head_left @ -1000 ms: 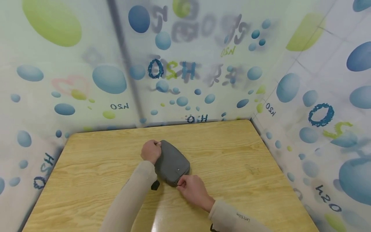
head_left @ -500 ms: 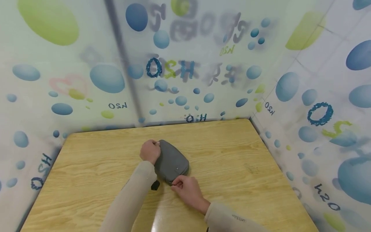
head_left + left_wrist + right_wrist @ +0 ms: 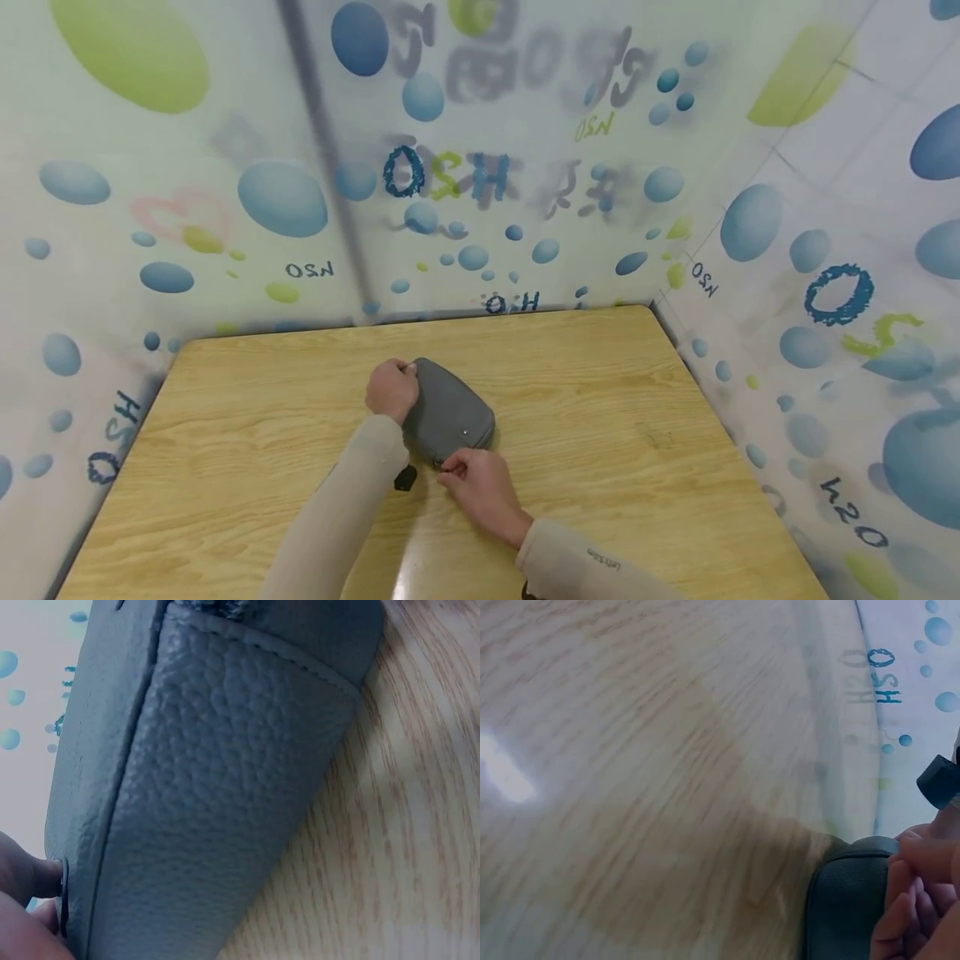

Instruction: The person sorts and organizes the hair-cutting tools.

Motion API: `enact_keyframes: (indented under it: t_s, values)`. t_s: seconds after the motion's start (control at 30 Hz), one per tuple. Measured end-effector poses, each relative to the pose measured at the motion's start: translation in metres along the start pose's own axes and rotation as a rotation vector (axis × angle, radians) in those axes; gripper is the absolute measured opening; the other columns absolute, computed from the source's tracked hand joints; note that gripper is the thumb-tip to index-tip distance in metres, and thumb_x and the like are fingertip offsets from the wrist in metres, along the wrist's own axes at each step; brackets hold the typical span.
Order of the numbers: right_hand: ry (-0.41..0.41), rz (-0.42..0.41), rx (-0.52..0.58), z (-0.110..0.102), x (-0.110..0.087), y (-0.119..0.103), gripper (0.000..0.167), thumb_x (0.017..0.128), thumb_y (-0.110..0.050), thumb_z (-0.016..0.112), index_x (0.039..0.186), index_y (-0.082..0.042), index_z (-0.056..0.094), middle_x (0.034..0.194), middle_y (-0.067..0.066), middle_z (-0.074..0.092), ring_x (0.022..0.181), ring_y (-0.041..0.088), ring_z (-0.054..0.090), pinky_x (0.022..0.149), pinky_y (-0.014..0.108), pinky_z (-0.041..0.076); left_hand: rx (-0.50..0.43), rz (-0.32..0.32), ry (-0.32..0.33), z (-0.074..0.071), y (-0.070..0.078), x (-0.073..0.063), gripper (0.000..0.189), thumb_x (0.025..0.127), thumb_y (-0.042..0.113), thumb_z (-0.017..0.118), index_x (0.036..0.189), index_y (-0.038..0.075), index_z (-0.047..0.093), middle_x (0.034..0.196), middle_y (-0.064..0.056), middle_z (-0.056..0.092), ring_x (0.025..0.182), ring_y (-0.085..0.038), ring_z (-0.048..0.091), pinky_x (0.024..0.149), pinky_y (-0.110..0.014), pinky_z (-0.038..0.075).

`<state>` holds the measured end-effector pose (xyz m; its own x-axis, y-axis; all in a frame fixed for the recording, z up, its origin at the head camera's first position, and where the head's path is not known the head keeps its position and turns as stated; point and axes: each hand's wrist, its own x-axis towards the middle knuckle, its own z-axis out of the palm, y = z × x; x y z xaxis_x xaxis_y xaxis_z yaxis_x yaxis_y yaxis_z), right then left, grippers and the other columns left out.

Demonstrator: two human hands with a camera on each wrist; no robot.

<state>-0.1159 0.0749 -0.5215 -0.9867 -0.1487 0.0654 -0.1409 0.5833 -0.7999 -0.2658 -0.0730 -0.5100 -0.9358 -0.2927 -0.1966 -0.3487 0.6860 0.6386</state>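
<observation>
A grey leather zip pouch (image 3: 448, 408) lies flat at a slant on the table, a small metal stud on its top. My left hand (image 3: 392, 389) grips its far left end; in the left wrist view fingertips (image 3: 46, 877) pinch at that edge, and a strip of zipper (image 3: 225, 606) shows along the side. At the near end my right hand (image 3: 483, 492) pinches the pouch's edge with thumb and forefinger, at the zipper. The zipper pull itself is hidden by the fingers. In the right wrist view, curled fingers (image 3: 911, 900) cover the pouch's corner.
The light wooden table (image 3: 600, 400) runs out on all sides of the pouch. Behind it and to the right stand walls (image 3: 525, 275) with printed blue and green drops. A small black device (image 3: 406, 478) sits at the left wrist.
The right hand has slid leftward along the pouch's near edge, still pinching. My left hand keeps its grip at the far end, and the pouch stays in place.
</observation>
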Motion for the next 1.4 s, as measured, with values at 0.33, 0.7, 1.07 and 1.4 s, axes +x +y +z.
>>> enact_keyframes:
  t_s: [0.33,0.7,1.07,1.4]
  values:
    - [-0.047,0.011,-0.048,0.003,0.0,-0.002,0.009,0.082,-0.023,0.078,0.086,-0.015,0.076,0.077,-0.011,0.072,0.063,-0.007,0.056,0.058,0.015,0.046,0.031,0.077,-0.029,-0.005,0.0,-0.003,0.033,0.101,0.034,0.051,0.121,0.012,0.066,0.119,-0.012,0.067,0.104,-0.031,0.063,0.085,-0.048,0.049]
    - [-0.047,-0.039,-0.084,0.002,-0.003,-0.006,0.014,0.084,-0.026,0.076,0.091,-0.014,0.077,0.08,-0.008,0.074,0.064,-0.008,0.057,0.059,0.014,0.047,0.004,0.155,-0.082,-0.007,-0.011,0.004,0.034,0.101,0.033,0.052,0.124,0.011,0.063,0.122,-0.014,0.064,0.105,-0.032,0.062,0.085,-0.048,0.05]
    - [-0.098,-0.143,-0.091,-0.002,-0.002,0.0,0.015,0.086,-0.025,0.074,0.096,-0.014,0.077,0.083,-0.008,0.074,0.067,-0.008,0.056,0.061,0.013,0.046,0.223,0.201,-0.161,-0.016,0.0,-0.013,0.05,0.101,0.035,0.048,0.142,0.008,0.047,0.139,-0.023,0.05,0.121,-0.043,0.053,0.094,-0.057,0.046]
    - [0.01,-0.199,-0.005,-0.036,0.004,0.027,0.018,0.096,-0.026,0.062,0.096,-0.014,0.076,0.077,-0.007,0.071,0.062,-0.004,0.054,0.057,0.016,0.047,0.687,0.258,-0.205,-0.02,0.02,-0.047,0.07,0.101,0.052,0.039,0.156,0.013,0.023,0.152,-0.029,0.032,0.081,-0.031,0.065,0.073,-0.045,0.055]
